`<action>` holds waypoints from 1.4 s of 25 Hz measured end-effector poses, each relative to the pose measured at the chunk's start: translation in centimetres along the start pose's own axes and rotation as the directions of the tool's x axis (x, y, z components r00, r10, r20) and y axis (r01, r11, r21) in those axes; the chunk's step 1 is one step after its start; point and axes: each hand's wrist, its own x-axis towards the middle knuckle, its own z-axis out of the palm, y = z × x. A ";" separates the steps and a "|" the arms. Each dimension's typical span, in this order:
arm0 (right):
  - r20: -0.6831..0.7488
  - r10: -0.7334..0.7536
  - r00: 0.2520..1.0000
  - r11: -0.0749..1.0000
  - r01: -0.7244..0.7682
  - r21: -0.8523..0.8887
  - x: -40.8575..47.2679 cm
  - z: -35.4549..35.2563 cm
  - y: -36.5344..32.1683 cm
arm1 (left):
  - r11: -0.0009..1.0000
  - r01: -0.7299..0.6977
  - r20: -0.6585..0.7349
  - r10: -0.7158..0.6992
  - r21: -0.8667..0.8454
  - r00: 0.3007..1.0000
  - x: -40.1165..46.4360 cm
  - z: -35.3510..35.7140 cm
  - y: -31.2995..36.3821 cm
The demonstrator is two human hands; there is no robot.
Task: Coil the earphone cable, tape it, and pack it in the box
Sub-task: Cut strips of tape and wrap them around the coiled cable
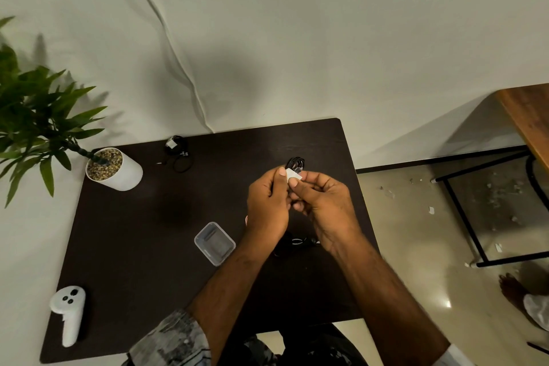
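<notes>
Near the table's (pixel 124 234) right edge, both hands' fingers (pixel 282 178) pinching tape (pixel 293 174), clear box (pixel 214 243) beside.

Dim, greenish cast; soft shadows on wall (pixel 326 53); floor (pixel 416 246) glare spot; wide-angle edge bending.

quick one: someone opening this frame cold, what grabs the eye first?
Both hands, the left hand and right hand, raised together mid-frame over the dark table, pinching a small white piece of tape against a black coiled cable. Next, the leafy plant in its white pot at the table's far left corner, the clear box just left of the wrists, and a white controller at the near left.
</notes>
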 end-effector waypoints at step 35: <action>0.049 -0.336 0.941 0.916 0.338 -0.217 0.2 -0.1 0.7 | 0.825 0.435 0.261 -0.358 -0.361 0.897 0.9 -3.2 1.8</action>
